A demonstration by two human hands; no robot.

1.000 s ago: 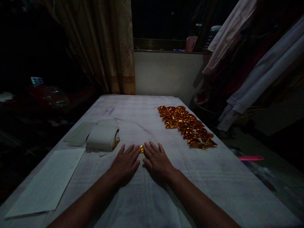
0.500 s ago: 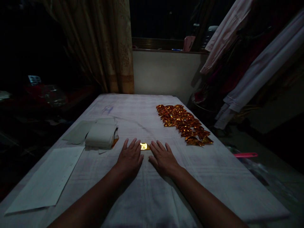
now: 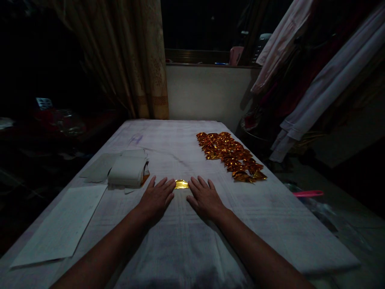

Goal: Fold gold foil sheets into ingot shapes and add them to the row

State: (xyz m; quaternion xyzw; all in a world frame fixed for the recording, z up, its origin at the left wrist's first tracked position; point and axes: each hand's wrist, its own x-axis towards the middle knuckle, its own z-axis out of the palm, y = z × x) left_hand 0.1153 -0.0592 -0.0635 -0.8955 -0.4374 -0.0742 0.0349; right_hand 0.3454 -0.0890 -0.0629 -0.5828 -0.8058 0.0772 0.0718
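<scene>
A small gold foil piece lies flat on the cloth-covered table. My left hand rests palm down to its left, fingers spread, fingertips touching the foil's left end. My right hand lies flat on the other side, fingers stretched to the foil's right end. Most of the foil may be under my fingers; only a short strip shows. Neither hand grips anything.
A row of several folded gold foil pieces runs along the table's right side. A stack of pale paper and a flat sheet sit at the left. A curtain hangs behind, clothes at the right.
My hands have slid apart along the foil piece, so more of the gold strip shows between them. The view has shifted slightly.
</scene>
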